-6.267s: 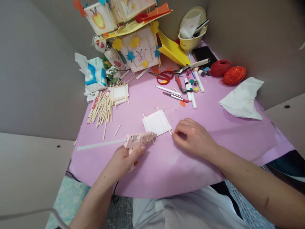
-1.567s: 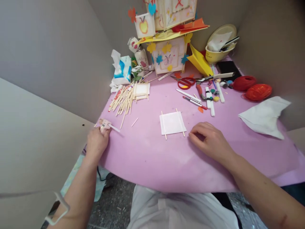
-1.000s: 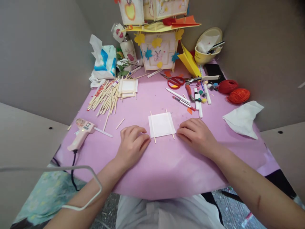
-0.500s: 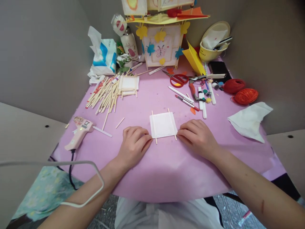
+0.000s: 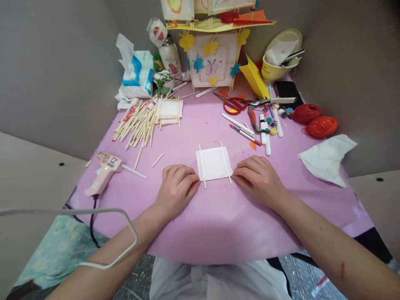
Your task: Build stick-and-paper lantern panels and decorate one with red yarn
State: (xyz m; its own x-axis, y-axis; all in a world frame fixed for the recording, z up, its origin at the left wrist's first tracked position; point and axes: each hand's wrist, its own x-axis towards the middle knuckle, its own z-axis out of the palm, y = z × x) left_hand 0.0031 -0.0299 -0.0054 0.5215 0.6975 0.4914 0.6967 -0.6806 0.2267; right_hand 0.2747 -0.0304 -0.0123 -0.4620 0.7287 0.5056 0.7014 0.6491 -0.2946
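A white paper square [image 5: 214, 163] lies on the pink tabletop [image 5: 200, 221] with two thin wooden sticks running along its left and right sides, their ends poking out past the paper. My left hand [image 5: 178, 185] rests at the lower left corner, its fingers pressed together on the paper's edge. At the lower right corner my right hand [image 5: 259, 177] pinches the edge in the same way. A similar stick-and-paper panel [image 5: 170, 109] lies farther back, beside a pile of wooden sticks [image 5: 137, 125].
A pink glue gun [image 5: 104, 173] lies at the left, its cord hanging off the table. Red scissors [image 5: 234, 105], pens, pliers and red yarn [image 5: 321, 126] are at the right, with a crumpled tissue [image 5: 326, 158]. A decorated stick structure [image 5: 212, 58] stands behind.
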